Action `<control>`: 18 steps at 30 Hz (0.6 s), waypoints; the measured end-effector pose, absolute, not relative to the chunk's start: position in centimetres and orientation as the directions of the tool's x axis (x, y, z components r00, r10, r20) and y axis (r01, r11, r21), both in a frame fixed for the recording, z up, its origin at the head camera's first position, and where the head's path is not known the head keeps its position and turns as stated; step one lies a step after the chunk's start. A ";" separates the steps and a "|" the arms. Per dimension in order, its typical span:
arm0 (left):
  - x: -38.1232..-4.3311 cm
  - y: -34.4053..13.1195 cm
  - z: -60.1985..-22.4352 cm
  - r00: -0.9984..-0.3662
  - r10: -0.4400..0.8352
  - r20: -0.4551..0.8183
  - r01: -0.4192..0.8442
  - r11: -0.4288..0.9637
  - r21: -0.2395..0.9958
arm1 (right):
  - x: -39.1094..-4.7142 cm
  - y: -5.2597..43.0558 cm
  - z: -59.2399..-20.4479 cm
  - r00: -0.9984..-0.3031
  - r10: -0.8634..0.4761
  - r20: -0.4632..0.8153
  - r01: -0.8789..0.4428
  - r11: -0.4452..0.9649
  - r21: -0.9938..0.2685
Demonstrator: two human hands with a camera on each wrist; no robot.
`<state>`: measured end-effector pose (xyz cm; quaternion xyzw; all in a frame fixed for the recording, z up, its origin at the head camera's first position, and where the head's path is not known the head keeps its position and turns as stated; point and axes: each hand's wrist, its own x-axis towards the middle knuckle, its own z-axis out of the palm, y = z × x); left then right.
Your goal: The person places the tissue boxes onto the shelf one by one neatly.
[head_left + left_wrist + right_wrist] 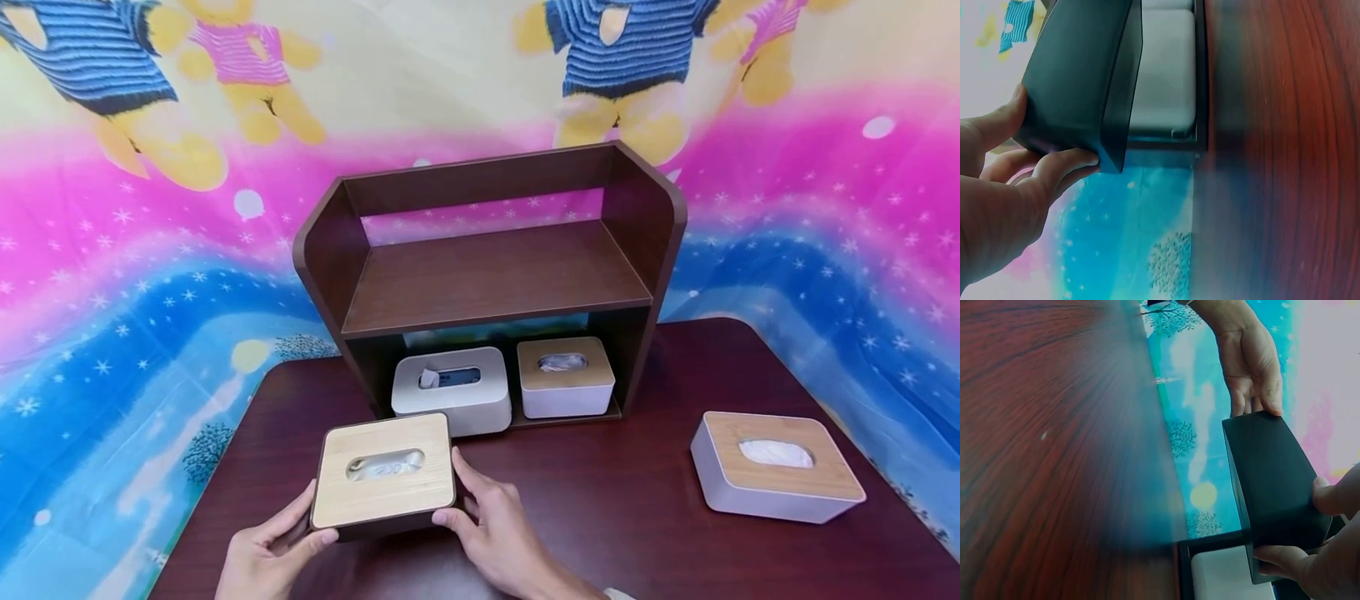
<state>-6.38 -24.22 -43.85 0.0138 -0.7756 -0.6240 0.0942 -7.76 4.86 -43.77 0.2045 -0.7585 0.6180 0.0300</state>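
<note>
Both hands hold a dark tissue box with a pale wooden lid (330, 492) above the table, in front of the shelf. In the head view the left hand (266, 554) grips its left end, and the right hand (502, 533) its right end, with thumbs on the near side. The wrist views show the box's dark body (1079, 75) raised off the tabletop. Just behind it, a whitish tissue box (450, 404) stands on the lower shelf at the left. Beside that sits a white tissue box with a wooden lid (566, 400).
A dark brown two-tier shelf (495, 275) stands at the back of the dark red table (600, 500). Another white tissue box with a wooden lid (780, 467) rests at the table's right. A patterned cloth backdrop (825, 208) hangs behind.
</note>
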 end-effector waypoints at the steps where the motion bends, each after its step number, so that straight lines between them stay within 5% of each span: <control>1: -6.3 -23.9 -43.9 -0.981 -0.133 0.144 0.113 0.215 0.970 | -7.7 5.1 -43.8 -0.916 -0.269 0.297 -0.347 0.163 -0.924; 11: -6.5 -21.9 -44.0 -0.945 -0.024 0.325 0.318 0.152 0.936 | -7.7 7.1 -43.4 -0.933 -0.216 0.288 -0.326 0.173 -0.929; 18: -6.6 -20.6 -43.1 -0.962 -0.063 0.266 0.256 0.132 0.958 | -7.5 8.2 -42.5 -0.951 -0.174 0.256 -0.288 0.196 -0.937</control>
